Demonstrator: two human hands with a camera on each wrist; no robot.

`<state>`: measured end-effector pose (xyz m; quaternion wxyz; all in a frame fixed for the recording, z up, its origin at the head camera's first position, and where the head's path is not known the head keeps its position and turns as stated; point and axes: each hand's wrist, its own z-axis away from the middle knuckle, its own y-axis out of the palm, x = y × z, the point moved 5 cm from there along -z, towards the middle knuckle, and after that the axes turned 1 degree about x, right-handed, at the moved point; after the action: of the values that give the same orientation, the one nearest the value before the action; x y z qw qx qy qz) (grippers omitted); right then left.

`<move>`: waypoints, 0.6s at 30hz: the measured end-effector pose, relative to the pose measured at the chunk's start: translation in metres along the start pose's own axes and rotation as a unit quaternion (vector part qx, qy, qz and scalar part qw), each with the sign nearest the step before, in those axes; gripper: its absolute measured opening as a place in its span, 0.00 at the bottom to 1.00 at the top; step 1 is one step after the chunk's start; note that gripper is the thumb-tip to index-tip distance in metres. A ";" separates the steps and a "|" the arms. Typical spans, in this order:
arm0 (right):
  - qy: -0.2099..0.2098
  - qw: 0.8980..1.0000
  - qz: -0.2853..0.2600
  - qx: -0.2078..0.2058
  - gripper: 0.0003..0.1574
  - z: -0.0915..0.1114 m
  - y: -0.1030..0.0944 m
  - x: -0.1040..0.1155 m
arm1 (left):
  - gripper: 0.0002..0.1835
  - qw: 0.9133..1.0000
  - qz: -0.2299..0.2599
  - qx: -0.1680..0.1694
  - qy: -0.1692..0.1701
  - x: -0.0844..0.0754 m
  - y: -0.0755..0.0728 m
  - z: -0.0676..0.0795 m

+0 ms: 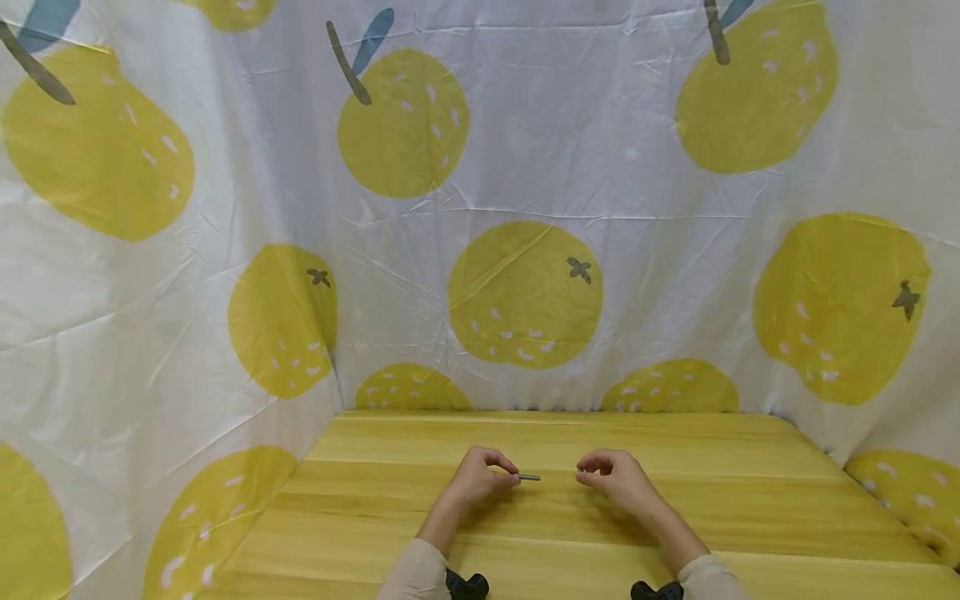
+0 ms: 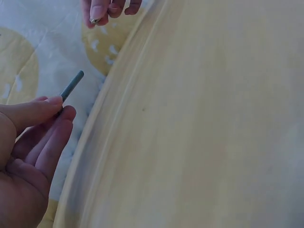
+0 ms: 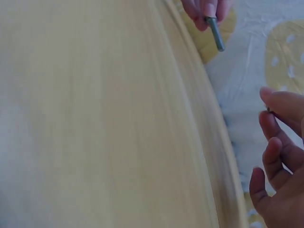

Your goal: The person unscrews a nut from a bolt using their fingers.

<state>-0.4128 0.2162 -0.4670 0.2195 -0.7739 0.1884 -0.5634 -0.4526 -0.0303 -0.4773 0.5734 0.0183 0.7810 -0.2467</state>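
Observation:
My left hand (image 1: 476, 477) pinches a grey metal bolt (image 2: 72, 85) between thumb and fingertips. The bolt's threaded shank sticks out toward the right hand, while its other end is mostly covered by the fingers. Across from it, my right hand (image 1: 613, 478) grips a tiny metal nut (image 2: 94, 21) between thumb and index finger, its other fingers loosely bent. Most of the nut is hidden by the fingertips. In the head view the two hands face each other over the table, with a gap between the bolt's tip and the nut.
A yellow wood-grain table (image 1: 360, 517) lies beneath both hands. White cloth (image 1: 525, 183) printed with yellow fruit hangs behind it and along both sides. Each wrist wears a black device, such as the one by the left sleeve (image 1: 412, 575).

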 end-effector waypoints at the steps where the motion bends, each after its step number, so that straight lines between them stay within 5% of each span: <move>1: -0.001 1.000 0.006 0.004 0.11 0.000 0.000 -0.001 | 0.04 1.000 -0.005 -0.003 -0.001 0.001 0.001 0.000; 18: -0.037 0.995 0.049 0.081 0.07 0.005 0.001 -0.003 | 0.06 0.992 -0.121 -0.003 -0.030 -0.001 0.001 0.007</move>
<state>-0.4093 0.2180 -0.4711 0.3154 -0.7641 0.1713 -0.5360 -0.4459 -0.0322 -0.4779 0.5627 -0.0854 0.7605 -0.3126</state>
